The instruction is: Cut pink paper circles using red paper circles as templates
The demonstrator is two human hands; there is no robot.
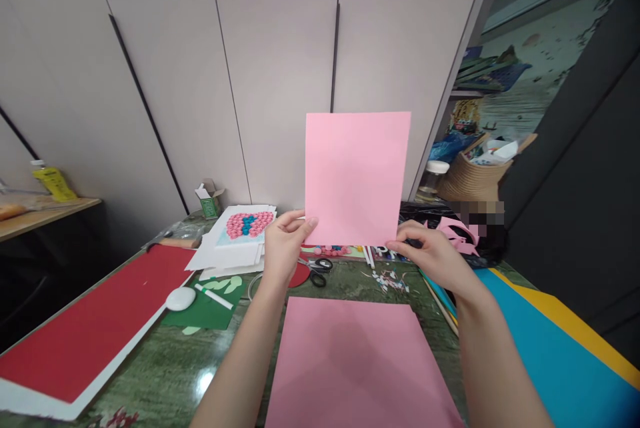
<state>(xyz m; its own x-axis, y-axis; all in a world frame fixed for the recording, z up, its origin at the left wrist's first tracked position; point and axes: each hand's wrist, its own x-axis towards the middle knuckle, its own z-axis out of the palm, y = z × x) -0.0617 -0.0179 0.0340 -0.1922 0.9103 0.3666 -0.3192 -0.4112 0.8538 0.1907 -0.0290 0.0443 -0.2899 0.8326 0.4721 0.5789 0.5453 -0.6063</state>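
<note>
Pale cabinet doors (280,68) rose behind our green marbled table (150,361) in the head camera's view. We held a pink sheet (357,178) upright in the air before those doors, its plain face towards us. Our left hand (285,245) pinched its lower left edge between thumb and fingers, and our right hand (427,248) pinched its lower right corner. Between our forearms we had more pink paper (353,361) lying flat on the table, apart from the raised piece. Just beyond it we saw black-handled scissors (319,277) and, to their right, a litter of paper scraps (391,281). On our left, we saw a white oval object (181,299) at the edge of a green sheet (200,313), a white stick (214,297) lying across that sheet, a long red sheet (100,328), and, farther back, a picture of pink and blue dots (249,225) on white papers (220,259). On our right, we had a blue sheet (545,348) beside a yellow one (575,321).
</note>
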